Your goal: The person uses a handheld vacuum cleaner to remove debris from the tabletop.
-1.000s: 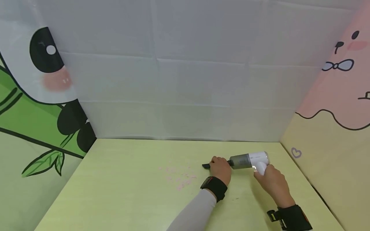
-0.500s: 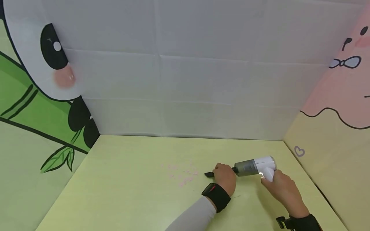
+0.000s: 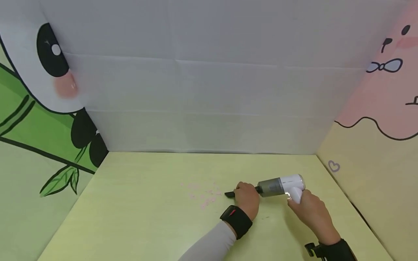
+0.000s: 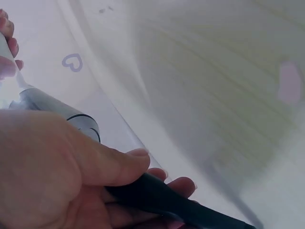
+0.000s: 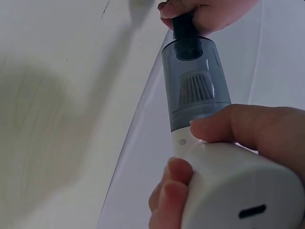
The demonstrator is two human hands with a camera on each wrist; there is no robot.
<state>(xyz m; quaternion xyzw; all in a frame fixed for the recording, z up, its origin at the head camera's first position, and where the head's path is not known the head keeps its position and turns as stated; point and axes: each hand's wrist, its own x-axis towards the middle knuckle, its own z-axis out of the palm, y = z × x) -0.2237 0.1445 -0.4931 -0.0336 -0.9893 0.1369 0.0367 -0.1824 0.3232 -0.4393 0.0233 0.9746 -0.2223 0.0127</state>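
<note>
A white handheld vacuum cleaner (image 3: 292,182) with a smoky clear dust cup (image 5: 196,81) is held above the table, its nozzle toward the left. My right hand (image 3: 311,214) grips its handle; in the right wrist view the thumb lies along the white body. The black nozzle (image 4: 157,198) is pinched between thumb and fingers of my left hand (image 3: 247,199), near where it meets the cup. Its flat tip (image 3: 230,194) sticks out left of that hand. Small pink paper scraps (image 3: 205,199) lie scattered on the table just left of the tip.
The pale yellow table (image 3: 137,210) ends at a grey-white sheet (image 3: 209,134) at the back. Painted side walls stand left and right, the right one with a small heart (image 3: 334,166). A small dark mark (image 3: 265,217) shows on the table near my left wrist.
Both hands and the vacuum cleaner dipped slightly toward me and right, then shifted back left, with the view swaying too. The grips stay the same.
</note>
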